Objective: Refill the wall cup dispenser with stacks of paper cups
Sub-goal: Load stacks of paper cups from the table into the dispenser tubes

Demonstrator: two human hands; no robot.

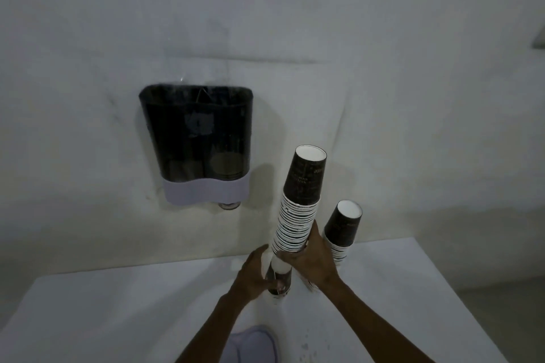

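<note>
A dark smoked dispenser (196, 132) with a pale lilac base hangs on the wall at left of centre; a cup bottom pokes out under its right side. My right hand (312, 259) grips a tall stack of dark paper cups (298, 203), upside down and lifted off a lower part of the stack. My left hand (253, 274) holds that lower stack of cups (278, 277), which stands on the white table (118, 303). A second stack of cups (342, 230) stands on the table to the right, behind my right hand.
A pale lilac lid-like object (253, 345) lies on the table near its front edge, between my forearms. The table butts against the white wall below the dispenser. The table's right edge drops to the floor at far right.
</note>
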